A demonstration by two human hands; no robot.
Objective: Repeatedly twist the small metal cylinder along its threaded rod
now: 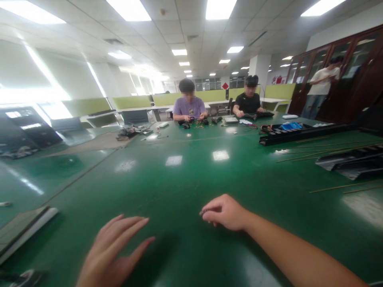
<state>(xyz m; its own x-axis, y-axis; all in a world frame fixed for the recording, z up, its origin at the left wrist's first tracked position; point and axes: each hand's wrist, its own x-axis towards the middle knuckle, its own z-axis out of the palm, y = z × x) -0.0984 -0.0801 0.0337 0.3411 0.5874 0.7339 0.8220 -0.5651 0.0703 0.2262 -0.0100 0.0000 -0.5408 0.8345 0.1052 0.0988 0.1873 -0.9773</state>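
Note:
Over the near part of the green tabletop (191, 179), my left hand (115, 253) is open, its fingers stretched to the right and the thumb apart, with nothing in it. My right hand (226, 213) is further right and a little farther out, thumb and fingers pinched together. A tiny dark piece (202, 213) shows at those fingertips; it is too small and blurred to name. Bare green surface lies between the two hands.
Dark metal channels (353, 161) and thin rods (302, 155) lie at the right. A grey board (22, 231) is at the left edge. Across the table, two people sit by small parts (200, 123); another person (321, 87) stands back right.

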